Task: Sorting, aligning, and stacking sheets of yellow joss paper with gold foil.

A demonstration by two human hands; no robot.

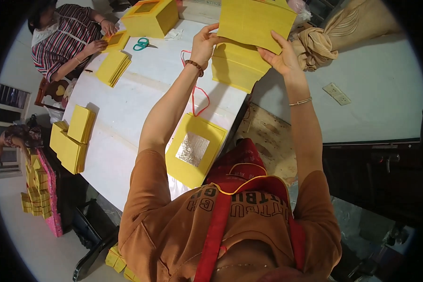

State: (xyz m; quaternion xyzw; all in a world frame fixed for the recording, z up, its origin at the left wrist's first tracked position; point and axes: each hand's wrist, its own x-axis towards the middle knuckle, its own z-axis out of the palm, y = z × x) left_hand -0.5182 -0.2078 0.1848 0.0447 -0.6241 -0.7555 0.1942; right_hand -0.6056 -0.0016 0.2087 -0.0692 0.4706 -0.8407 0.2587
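Note:
At the far end of the table, my left hand [207, 45] grips the left edge of a thick yellow paper stack [256, 23]. My right hand [282, 55] is closed on its lower right corner, thumb on top and fingers underneath. The held stack is raised and slightly bowed, its far edge cut off by the picture. Just below it, another yellow paper stack [237, 73] lies at the table's right edge. Closer to my body rests a yellow stack with a silver foil square [191, 149] on top. A red string loop [207, 104] lies between these two.
Across the white table [122, 113], a person in a striped top [75, 33] handles a yellow piece [116, 42]. Green-handled scissors [143, 44], a large yellow block [160, 21] and more yellow bundles [73, 145] are on the table. A beige cloth bundle [319, 44] lies at far right.

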